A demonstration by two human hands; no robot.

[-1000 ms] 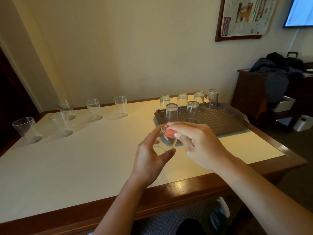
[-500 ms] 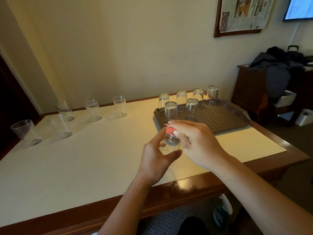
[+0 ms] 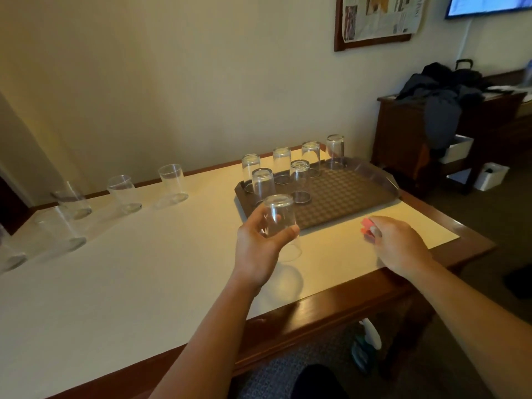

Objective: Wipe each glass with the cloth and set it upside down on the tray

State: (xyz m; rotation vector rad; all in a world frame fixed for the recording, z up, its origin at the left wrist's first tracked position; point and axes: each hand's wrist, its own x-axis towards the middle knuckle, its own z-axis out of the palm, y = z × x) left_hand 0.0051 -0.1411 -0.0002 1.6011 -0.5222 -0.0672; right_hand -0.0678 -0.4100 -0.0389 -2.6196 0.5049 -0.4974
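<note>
My left hand [image 3: 260,243] grips a clear glass [image 3: 279,217] upside down, base up, in the air just in front of the brown tray's [image 3: 351,194] near left corner. My right hand [image 3: 400,243] holds the red cloth [image 3: 367,227] low over the table to the right, in front of the tray. Several glasses [image 3: 299,175] stand upside down on the tray's left and back part. Several upright glasses [image 3: 172,182] stand along the table's left and back edge.
The white-topped table [image 3: 144,269] has a dark wood rim. A dark cabinet [image 3: 417,133] with clothing piled on it stands to the right. A spray bottle [image 3: 367,344] lies on the floor under the table's front edge.
My hands have parted: the right hand took the cloth out of the glass and moved right and down to the table. The left hand has turned the glass upside down.
</note>
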